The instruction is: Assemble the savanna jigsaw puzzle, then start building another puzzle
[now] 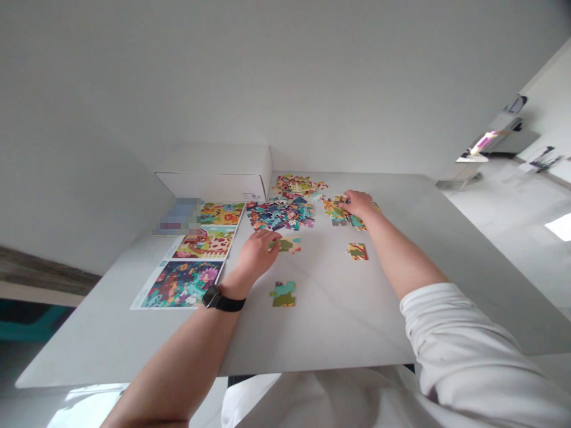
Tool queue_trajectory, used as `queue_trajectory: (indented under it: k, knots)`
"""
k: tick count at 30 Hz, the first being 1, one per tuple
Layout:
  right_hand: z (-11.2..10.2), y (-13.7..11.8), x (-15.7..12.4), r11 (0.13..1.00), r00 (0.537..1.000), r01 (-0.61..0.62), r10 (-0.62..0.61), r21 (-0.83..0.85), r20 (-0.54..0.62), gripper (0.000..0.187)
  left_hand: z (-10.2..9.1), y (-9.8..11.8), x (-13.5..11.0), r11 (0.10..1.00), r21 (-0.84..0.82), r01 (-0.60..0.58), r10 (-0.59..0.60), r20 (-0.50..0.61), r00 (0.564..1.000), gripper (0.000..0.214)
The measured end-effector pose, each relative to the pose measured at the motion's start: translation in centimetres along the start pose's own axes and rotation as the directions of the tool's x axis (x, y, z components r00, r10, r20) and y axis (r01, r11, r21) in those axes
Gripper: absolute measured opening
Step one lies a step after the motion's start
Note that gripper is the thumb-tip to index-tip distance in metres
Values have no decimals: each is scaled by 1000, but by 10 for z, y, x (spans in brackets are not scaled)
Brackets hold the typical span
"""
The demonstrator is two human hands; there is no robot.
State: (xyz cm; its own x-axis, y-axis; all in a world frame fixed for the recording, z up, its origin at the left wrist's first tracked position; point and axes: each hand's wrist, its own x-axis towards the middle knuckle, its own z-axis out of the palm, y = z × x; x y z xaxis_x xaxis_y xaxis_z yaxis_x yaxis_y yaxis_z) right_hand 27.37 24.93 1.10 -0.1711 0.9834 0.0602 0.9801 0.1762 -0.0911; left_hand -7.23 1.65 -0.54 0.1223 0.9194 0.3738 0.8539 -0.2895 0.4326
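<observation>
The table (334, 321) kept open room between the arms, toward its near edge; a box (214, 169) and sheet (191, 261) held the far left; the right hand (359, 203) curled over a pile (339, 215), grip unclear; the left hand (256, 252) lay loose, fingertips (272, 236) touching a piece (289, 244).

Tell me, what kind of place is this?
Probably a plain room indoors, maybe a home or playroom: a white table by bare walls, heaps of jigsaw pieces, and a picture sheet.
</observation>
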Motion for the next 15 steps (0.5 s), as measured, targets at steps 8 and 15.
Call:
queue_trajectory:
  k: [8, 15]
  knots:
    - [-3, 16, 11, 998, 997, -61, 60, 30, 39, 53, 4, -3, -2, 999, 16, -32, 31, 53, 998, 24]
    - [-11, 29, 8, 989, 987, -141, 144, -35, 71, 46, 6, -2, -2, 999, 17, -37, 35, 88, 995, 23]
